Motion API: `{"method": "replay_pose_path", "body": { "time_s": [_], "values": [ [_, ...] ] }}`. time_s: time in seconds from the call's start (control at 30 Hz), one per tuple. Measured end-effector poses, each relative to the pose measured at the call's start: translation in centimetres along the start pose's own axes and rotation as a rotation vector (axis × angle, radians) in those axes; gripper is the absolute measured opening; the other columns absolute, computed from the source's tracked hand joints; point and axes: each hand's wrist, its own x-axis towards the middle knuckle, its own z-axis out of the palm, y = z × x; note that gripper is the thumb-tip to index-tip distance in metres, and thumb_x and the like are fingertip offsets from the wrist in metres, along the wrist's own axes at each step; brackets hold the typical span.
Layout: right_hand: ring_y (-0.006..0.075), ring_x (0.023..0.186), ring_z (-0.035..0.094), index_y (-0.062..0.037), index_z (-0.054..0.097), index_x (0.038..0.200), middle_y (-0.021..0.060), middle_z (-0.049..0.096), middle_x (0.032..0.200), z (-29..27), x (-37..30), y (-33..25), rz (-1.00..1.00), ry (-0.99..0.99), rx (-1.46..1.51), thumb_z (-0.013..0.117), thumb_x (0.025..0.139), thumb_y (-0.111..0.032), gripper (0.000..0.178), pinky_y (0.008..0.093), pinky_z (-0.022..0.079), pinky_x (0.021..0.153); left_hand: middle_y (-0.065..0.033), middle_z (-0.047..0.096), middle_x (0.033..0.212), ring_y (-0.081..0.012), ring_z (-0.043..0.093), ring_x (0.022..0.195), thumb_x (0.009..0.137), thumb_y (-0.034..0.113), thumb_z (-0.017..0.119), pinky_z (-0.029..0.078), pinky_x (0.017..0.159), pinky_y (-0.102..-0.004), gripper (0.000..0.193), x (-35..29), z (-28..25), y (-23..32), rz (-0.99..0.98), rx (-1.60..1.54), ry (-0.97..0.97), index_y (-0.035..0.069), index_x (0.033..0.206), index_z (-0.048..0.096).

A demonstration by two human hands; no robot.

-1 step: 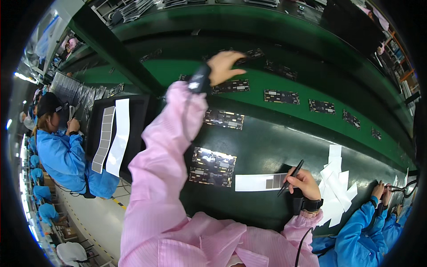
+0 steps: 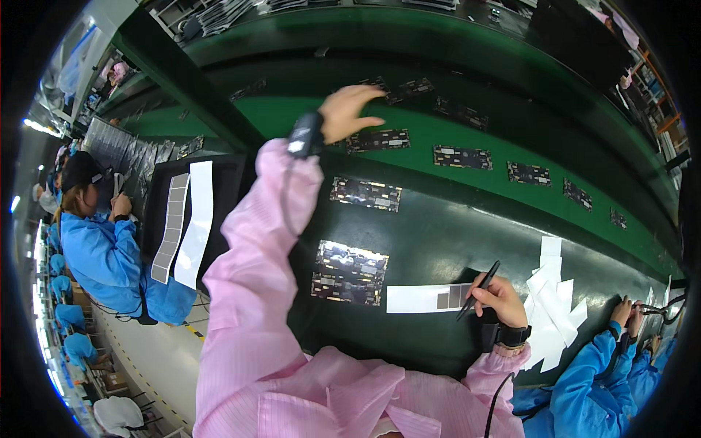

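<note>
Stretched out over the green belt (image 2: 504,155), my left hand (image 2: 347,115) holds nothing and its fingers are apart. Just past its thumb lies a dark circuit board (image 2: 380,141); another board (image 2: 412,89) is beyond the fingertips. My right hand (image 2: 505,306) grips a slim black pen-shaped tool (image 2: 491,272), its tip down by a white strip (image 2: 410,299) that carries a few grey stickers. On the dark green bench (image 2: 438,233), to the left of that strip, circuit boards (image 2: 350,272) lie close together, and one more board (image 2: 365,194) lies farther back.
White backing strips (image 2: 553,306) are heaped right of my right hand. A black tray (image 2: 232,190) at left holds a grey sticker strip (image 2: 170,228) and a white strip. A slanted green post (image 2: 190,80) rises at back left. Co-workers in blue sit on both sides.
My left hand has shifted a little leftward above the belt, uncovering more of the board on the bench beneath my forearm. My right hand with the tool is practically unmoved.
</note>
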Motion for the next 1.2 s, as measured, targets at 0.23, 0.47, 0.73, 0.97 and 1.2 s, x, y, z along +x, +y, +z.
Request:
{"method": "replay_pose_path", "body": {
  "time_s": [0.23,0.47,0.73,0.97,1.2],
  "values": [
    [0.0102,0.058,0.054,-0.0010,0.059,0.089,0.0030,0.058,0.076,-0.3,0.6,0.0,0.011,0.037,0.030,0.059,0.092,-0.018,0.018,0.0228,0.041,0.054,-0.0094,0.050,0.136,-0.0293,0.042,0.130,0.077,0.027,0.074,0.036,0.104,-0.0380,0.067,-10.0,-2.1,-4.9,-0.273,0.028,-0.134,0.014,0.136,0.047],
    [0.0108,0.056,0.055,-0.0004,0.057,0.087,0.0066,0.061,0.083,-0.4,0.8,0.6,-0.045,0.046,0.051,0.058,0.092,-0.019,0.019,0.0227,0.043,0.052,-0.0085,0.066,0.107,-0.0264,0.062,0.099,0.076,0.016,0.073,0.046,0.087,-0.0353,0.053,-9.1,-1.0,-5.8,-0.041,-0.022,0.113,0.011,0.126,0.056],
    [0.0101,0.056,0.055,-0.0010,0.057,0.086,0.0065,0.061,0.082,-0.6,0.8,0.5,-0.066,0.041,0.058,0.058,0.093,-0.019,0.019,0.0226,0.043,0.053,-0.0075,0.062,0.096,-0.0277,0.058,0.092,0.075,0.024,0.075,0.045,0.079,-0.0374,0.043,-5.0,-0.8,-3.3,-0.038,0.291,0.521,0.006,0.111,0.061],
    [0.0093,0.056,0.054,-0.0008,0.058,0.087,0.0050,0.060,0.080,-0.6,0.5,0.7,-0.054,0.046,0.034,0.059,0.093,-0.020,0.020,0.0223,0.043,0.054,-0.0066,0.059,0.100,-0.0269,0.056,0.091,0.071,0.034,0.073,0.043,0.079,-0.0408,0.040,-2.1,2.6,16.9,0.339,0.000,0.262,0.009,0.101,0.062],
    [0.0076,0.057,0.053,-0.0021,0.060,0.092,0.0020,0.061,0.084,-0.4,0.3,0.6,-0.047,0.023,0.037,0.058,0.093,-0.021,0.020,0.0214,0.040,0.058,-0.0089,0.060,0.103,-0.0267,0.056,0.100,0.075,0.031,0.071,0.043,0.088,-0.0397,0.042,-3.2,7.9,21.1,0.396,-0.204,-0.027,0.006,0.107,0.061]
  ]
}}
